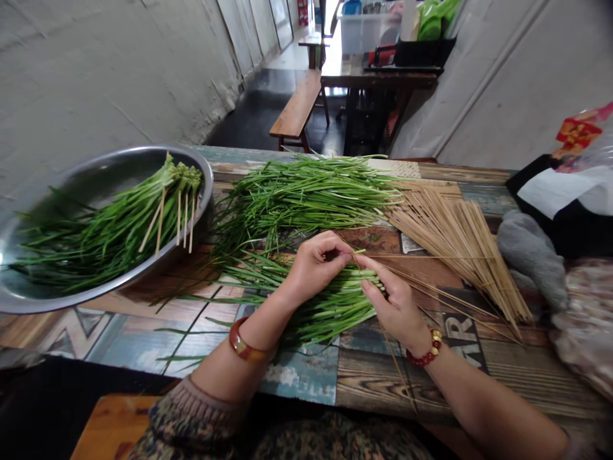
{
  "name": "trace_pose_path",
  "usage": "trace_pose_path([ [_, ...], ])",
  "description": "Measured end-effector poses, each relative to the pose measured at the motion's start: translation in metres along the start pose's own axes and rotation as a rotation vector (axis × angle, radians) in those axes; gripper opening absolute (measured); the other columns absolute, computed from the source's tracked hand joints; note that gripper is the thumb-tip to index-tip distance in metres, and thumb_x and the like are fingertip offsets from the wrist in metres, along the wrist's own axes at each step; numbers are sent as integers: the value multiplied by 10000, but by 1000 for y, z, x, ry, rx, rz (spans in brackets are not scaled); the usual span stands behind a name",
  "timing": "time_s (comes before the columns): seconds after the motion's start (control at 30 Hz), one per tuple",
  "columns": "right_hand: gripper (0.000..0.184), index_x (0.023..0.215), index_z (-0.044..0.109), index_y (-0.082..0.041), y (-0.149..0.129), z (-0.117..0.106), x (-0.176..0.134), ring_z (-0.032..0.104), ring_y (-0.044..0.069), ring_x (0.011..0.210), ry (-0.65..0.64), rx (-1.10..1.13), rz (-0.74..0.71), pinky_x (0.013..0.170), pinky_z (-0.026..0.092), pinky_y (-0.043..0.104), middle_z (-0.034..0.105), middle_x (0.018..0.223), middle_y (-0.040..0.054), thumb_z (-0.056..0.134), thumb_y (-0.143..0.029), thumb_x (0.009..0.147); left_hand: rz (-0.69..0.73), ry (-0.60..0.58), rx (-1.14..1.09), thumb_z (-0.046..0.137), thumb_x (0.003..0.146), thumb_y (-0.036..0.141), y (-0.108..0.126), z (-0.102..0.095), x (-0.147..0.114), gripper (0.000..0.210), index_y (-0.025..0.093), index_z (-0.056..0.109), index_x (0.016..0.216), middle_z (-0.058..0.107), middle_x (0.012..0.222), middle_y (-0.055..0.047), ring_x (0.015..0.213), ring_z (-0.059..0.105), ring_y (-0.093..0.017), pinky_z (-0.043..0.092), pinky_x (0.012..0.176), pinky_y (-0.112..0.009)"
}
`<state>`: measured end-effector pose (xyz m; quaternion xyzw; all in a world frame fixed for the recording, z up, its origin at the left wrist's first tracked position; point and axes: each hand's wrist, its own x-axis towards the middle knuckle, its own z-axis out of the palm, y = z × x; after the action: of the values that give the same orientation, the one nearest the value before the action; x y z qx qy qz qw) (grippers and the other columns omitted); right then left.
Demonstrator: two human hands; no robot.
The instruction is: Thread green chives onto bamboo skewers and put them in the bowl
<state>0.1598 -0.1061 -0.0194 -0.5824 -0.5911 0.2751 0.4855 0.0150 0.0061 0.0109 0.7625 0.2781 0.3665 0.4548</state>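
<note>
My left hand [318, 265] is closed, thumb and forefinger pinched around the pale end of a chive. Right beside it, my right hand [395, 303] curls around the white ends of a bunch of chives [330, 313] lying on the table. A thin bamboo skewer [396, 361] slants through or under these ends, from near my fingertips down toward the table's front edge; how it passes the stems is partly hidden. Behind my hands lies a larger pile of chives [306, 195]. Many loose bamboo skewers [450, 249] fan out to the right.
A steel basin [204, 191] at the left holds chives threaded on several skewers [179, 217]. To the right are a grey cloth-like lump [531, 255], a plastic bag [587, 326] and a black container [565, 211]. A bench [299, 105] and another table [378, 80] stand beyond.
</note>
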Motion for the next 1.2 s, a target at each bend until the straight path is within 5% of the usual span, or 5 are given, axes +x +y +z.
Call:
trace_pose_path([
  [0.33,396,1287,580,-222,1,1,0,591,200,1186,9,2,30,1044,450,364,641,1278,71,506,-214,898,172,-3,134,598,814,82,-5,2,-1,118,155,687,789,637,741,-25,719,571,-119,442,680,-243],
  [0.53,431,1329,535,-212,1,1,0,563,219,1210,16,3,47,1043,444,389,607,1316,84,496,-219,900,110,-15,160,591,829,119,-1,1,-1,115,167,689,793,640,750,-29,740,581,-127,444,697,-247],
  [0.77,564,1465,355,-244,-2,-1,0,626,187,978,-21,22,67,937,496,369,627,1241,78,476,-229,914,80,-17,153,600,818,119,0,1,-1,104,164,690,790,637,744,-28,741,573,-129,438,707,-251],
  [1.07,514,1429,401,-254,0,0,-1,537,202,1206,-9,19,56,1028,441,374,481,1450,58,480,-229,922,-228,-105,-16,567,864,300,4,-7,0,251,126,716,966,697,896,-76,815,610,-159,456,733,-257],
  [1.2,523,1435,393,-261,3,0,-1,526,207,1228,-15,30,69,1045,430,388,480,1452,54,485,-233,920,-335,-158,-104,451,925,390,4,-9,0,380,124,723,920,678,754,-42,695,579,-132,443,661,-233],
])
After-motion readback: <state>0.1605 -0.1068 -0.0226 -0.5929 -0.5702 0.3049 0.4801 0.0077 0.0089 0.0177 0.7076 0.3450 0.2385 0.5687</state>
